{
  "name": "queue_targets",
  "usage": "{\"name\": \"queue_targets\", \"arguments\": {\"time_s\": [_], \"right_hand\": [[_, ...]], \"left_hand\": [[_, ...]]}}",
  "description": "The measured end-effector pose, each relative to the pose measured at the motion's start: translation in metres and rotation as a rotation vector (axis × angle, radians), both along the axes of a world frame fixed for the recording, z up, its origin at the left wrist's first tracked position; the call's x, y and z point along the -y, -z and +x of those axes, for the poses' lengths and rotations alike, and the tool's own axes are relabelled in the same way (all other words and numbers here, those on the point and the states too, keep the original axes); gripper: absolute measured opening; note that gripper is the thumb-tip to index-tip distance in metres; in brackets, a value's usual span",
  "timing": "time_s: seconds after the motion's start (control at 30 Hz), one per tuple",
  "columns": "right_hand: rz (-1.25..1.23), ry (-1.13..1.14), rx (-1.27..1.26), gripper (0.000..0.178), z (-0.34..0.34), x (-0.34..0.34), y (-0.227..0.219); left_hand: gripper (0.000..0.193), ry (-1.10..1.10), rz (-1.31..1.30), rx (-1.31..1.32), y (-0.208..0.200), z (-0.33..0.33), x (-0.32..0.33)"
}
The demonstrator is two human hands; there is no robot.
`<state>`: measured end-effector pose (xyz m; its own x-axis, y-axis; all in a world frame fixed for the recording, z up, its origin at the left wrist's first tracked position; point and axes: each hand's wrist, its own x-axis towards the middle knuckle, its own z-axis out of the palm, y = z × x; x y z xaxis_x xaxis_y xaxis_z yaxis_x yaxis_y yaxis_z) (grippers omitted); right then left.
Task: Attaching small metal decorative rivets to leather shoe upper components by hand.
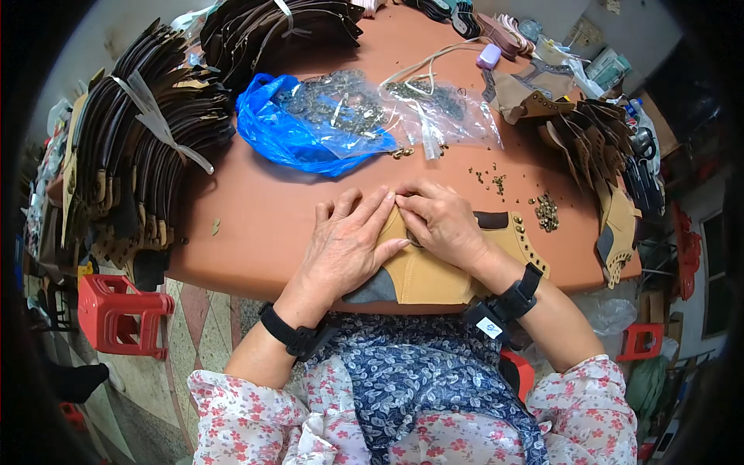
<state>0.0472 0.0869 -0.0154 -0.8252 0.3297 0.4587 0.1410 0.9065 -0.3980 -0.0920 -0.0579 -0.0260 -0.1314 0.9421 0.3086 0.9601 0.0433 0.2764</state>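
Progress looks early-ish: one tan leather piece [422, 271] lies at the near edge of the worktop [256, 209], a row of studs already along its right edge, while two big dark stacks [147, 147] wait far left. Left hand [345, 244] lies spread flat on it, and right hand [442, 225] seems to pinch something tiny at its top edge. Hardware: one blue bag [287, 132], one clear bag [442, 108], plus loose rivets [546, 211] too small to count.

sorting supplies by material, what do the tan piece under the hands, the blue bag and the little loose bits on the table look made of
Tan piece: looks like suede or soft leather, matte and napped, with a row of brassy studs along one edge.
Blue bag: thin plastic film, glossy and crinkled.
Loose bits: probably metal eyelets or rivets, dull brass glint; too small to be sure.
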Motion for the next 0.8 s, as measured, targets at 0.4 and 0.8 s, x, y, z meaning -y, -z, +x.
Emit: {"name": "queue_targets", "arguments": {"time_s": [0.4, 0.8], "right_hand": [[-0.168, 0.093, -0.049, 0.01, -0.007, -0.006, 0.006], [0.264, 0.027, -0.064, 0.006, -0.015, -0.008, 0.008]], "left_hand": [[0.064, 0.001, 0.011, 0.015, 0.0, -0.001, 0.0], [0.066, 0.003, 0.013, 0.0, 0.001, 0.0, -0.001]]}}
